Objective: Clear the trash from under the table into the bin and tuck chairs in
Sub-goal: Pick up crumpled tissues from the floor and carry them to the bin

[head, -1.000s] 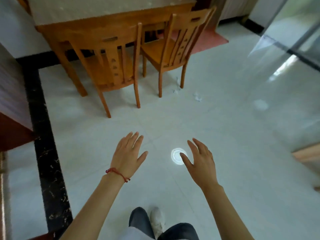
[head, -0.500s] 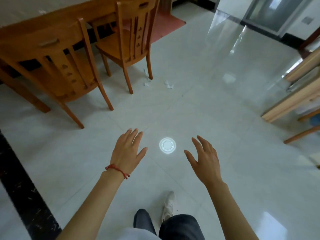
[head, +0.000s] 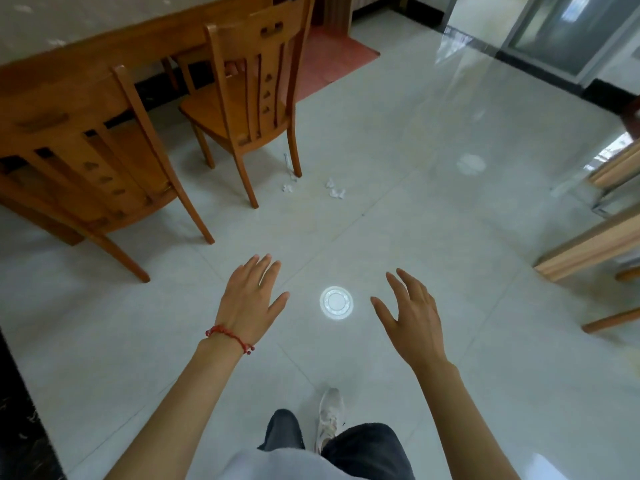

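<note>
Small white paper scraps (head: 335,189) lie on the pale tiled floor, with more scraps (head: 288,187) beside the rear leg of the right wooden chair (head: 249,84). A second wooden chair (head: 86,157) stands at the left. Both chairs are pulled out from the wooden table (head: 114,32) at the top left. My left hand (head: 251,301), with a red cord on its wrist, and my right hand (head: 414,315) hover over the floor with fingers spread and nothing in them. Both hands are well short of the scraps. No bin is visible.
A round light reflection (head: 336,303) shines on the floor between my hands. Light wooden furniture legs (head: 585,245) stand at the right edge. A black floor border (head: 24,410) runs along the lower left. A red mat (head: 332,57) lies behind the chairs. My shoe (head: 329,415) is below.
The view has swung right and moved closer to the chairs and scraps. Both hands stay spread and empty in front of me.
</note>
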A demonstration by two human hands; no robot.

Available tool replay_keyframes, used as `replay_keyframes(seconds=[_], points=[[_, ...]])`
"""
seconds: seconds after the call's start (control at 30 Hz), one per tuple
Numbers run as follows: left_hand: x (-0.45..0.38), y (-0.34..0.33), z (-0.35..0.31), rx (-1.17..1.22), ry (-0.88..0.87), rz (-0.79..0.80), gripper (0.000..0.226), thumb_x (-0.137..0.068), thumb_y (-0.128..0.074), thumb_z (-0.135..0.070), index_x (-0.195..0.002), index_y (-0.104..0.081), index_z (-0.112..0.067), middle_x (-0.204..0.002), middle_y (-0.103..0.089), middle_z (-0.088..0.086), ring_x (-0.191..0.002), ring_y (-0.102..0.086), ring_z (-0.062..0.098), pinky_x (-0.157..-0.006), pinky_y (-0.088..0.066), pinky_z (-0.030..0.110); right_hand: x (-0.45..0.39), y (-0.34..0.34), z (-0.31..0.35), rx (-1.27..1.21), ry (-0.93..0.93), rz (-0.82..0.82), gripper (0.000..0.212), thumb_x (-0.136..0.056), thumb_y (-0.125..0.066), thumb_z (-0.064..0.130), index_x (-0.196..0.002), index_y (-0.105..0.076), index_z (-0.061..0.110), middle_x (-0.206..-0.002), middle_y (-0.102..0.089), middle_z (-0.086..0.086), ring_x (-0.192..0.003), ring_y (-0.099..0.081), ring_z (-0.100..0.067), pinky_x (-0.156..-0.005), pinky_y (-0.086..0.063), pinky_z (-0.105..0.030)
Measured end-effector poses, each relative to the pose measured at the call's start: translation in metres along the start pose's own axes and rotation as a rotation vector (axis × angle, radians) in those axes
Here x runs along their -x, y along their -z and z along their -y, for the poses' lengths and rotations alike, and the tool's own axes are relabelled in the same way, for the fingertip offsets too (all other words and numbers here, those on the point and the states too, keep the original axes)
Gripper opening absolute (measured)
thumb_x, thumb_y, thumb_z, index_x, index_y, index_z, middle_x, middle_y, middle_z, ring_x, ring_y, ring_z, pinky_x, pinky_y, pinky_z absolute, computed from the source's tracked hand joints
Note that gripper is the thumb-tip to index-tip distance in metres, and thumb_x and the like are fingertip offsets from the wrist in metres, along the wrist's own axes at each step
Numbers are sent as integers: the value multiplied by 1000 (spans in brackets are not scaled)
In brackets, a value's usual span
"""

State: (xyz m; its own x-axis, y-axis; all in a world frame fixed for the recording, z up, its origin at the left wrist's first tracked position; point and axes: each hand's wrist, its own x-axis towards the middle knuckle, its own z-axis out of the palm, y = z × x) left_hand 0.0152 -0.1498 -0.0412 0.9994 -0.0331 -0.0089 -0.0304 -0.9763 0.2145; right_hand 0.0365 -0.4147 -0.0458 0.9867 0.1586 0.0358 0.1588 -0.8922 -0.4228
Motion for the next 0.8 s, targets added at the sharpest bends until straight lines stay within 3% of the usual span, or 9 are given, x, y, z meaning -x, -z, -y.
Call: replay_keyframes(seconds=[0.13, 0.33, 0.63, 0.8], points=[[-48, 1, -12, 36, 44, -32, 51, -85, -59, -31, -125, -51, 0, -130, -52, 22, -123, -46, 39, -99, -36, 48, -54, 8, -20, 25, 27, 31, 58, -87, -38, 50, -127, -52, 11, -134, -52, -13, -122, -50, -32, -97, -41, -44], [-125, -3, -6, 27, 64, -6, 53, -88, -54, -35, -128, -48, -1, -133, -50, 21, -126, -42, 38, -102, -35, 47, -138, 3, -32, -8, 37, 61, 49, -89, -57, 35, -130, -49, 10, -140, -46, -12, -128, -44, -31, -102, -36, -42], [-282, -11, 35, 43, 86, 74, 58, -90, -47, -38, -136, -37, -4, -143, -38, 18, -135, -30, 33, -110, -23, 42, -301, -16, -30, 1, 28, 97, 50, -89, -56, 36, -132, -47, 10, -140, -45, -13, -129, -42, -31, -103, -34, -43], [-367, -1, 53, 48, 55, 93, 56, -89, -50, -37, -133, -42, -2, -139, -43, 21, -131, -36, 37, -107, -28, 44, -378, -16, -23, 6, 15, 128, 51, -90, -53, 38, -134, -45, 11, -142, -43, -12, -131, -40, -30, -105, -33, -42]])
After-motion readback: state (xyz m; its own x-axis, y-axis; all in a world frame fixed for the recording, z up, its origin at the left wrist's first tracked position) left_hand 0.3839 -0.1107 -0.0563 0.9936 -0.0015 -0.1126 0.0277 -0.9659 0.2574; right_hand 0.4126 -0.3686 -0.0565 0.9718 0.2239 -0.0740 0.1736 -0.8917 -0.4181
